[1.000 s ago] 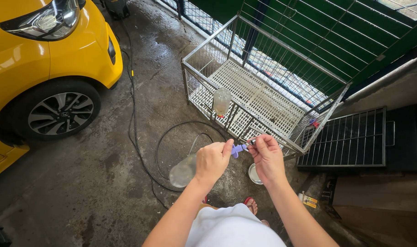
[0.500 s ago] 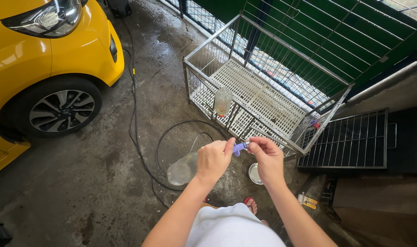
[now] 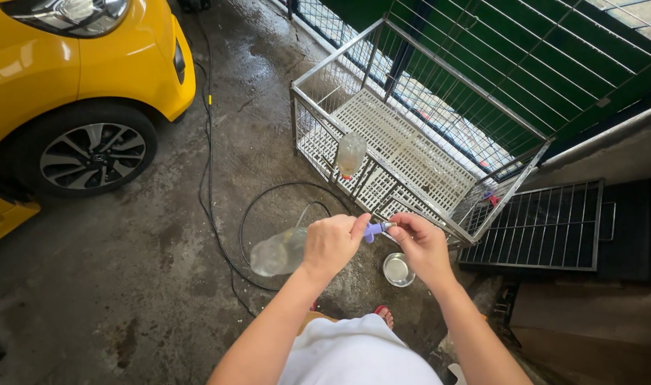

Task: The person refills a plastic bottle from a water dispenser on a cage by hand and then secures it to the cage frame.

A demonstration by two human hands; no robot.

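My left hand (image 3: 330, 244) grips the neck of a clear plastic drinking bottle (image 3: 275, 252) that lies sideways, its base pointing left. A purple cap (image 3: 372, 229) with a small metal spout sticks out between my hands. My right hand (image 3: 422, 244) pinches that spout end with thumb and fingers. Both hands are held over the wet concrete floor, just in front of a metal wire pet cage (image 3: 404, 135). A second clear bottle (image 3: 351, 154) hangs on the cage's near wall.
A small steel bowl (image 3: 398, 269) sits on the floor below my right hand. A black hose (image 3: 210, 164) loops across the concrete. A yellow car (image 3: 61, 78) stands at left. A black tray with a wire grate (image 3: 553, 224) lies at right.
The view has shifted slightly; my hands keep their hold on the bottle and cap, with the bottle now tilted a little further out to the left.
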